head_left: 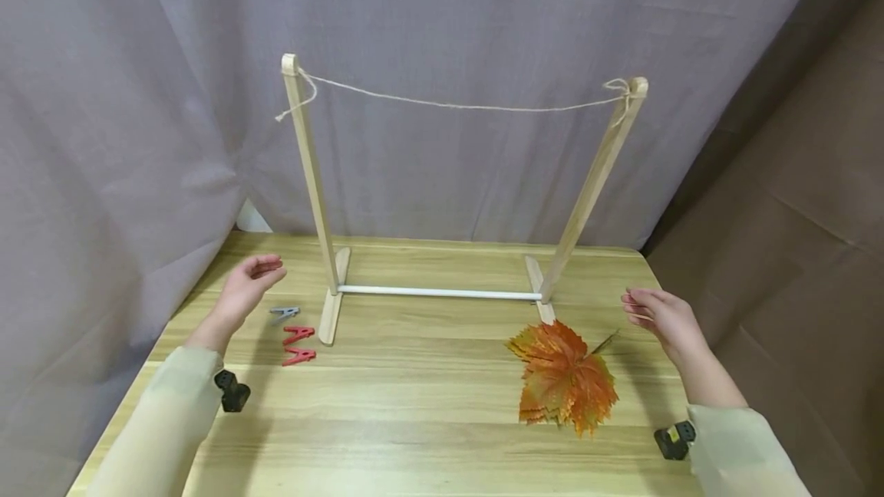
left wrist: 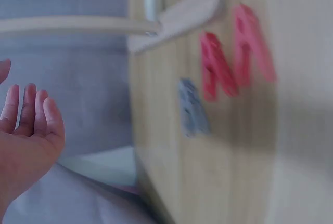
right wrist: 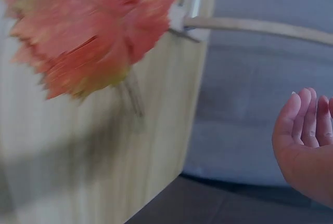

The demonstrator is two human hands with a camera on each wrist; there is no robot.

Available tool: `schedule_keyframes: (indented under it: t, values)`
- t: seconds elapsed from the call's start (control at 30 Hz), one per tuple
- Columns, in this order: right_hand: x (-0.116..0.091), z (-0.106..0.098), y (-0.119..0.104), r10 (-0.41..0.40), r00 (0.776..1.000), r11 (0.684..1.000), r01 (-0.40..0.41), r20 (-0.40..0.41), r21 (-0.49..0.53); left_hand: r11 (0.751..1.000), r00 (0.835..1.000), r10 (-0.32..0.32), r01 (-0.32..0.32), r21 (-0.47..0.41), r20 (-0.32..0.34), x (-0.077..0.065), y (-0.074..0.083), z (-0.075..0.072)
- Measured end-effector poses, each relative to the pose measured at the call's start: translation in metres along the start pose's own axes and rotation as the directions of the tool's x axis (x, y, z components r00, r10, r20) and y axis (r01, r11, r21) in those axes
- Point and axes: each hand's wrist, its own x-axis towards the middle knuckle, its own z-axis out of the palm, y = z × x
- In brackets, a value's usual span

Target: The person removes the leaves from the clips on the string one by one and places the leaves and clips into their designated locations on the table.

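Observation:
My left hand (head_left: 250, 287) hovers over the left side of the table, fingers loosely bent and holding nothing. Below and right of it lie a grey-blue clothespin (head_left: 285, 311) and two red clothespins (head_left: 299, 334), which the left wrist view shows large. On the right, my right hand (head_left: 664, 318) is raised with relaxed fingers and nothing in it. Nearest to it are orange-red artificial maple leaves (head_left: 569, 382), overlapping in a pile, a thin stem pointing toward the hand. In the right wrist view the leaves (right wrist: 88, 31) look blurred.
A wooden frame with two posts (head_left: 314, 175) stands at the back of the table (head_left: 414, 420). Between the post tops sags a tied string (head_left: 449, 106); a white rod (head_left: 438, 293) joins the feet. Grey curtain (head_left: 456, 14) hangs behind, brown cloth (head_left: 780, 251) at right.

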Motion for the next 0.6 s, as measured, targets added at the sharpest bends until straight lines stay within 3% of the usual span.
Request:
schedule_keyframes:
  t: [0.33,0.6]
  values:
    - [0.001,0.043,-0.033,-0.098,0.995,0.995,0.097,0.006,0.037,0.988,0.994,0.098,-0.092,-0.121,0.044,-0.002,0.042,0.019]
    - [0.000,0.083,-0.051,-0.213,0.977,0.975,0.212,0.014,0.062,0.988,0.980,0.141,-0.130,-0.085,0.137,-0.006,0.072,0.038]
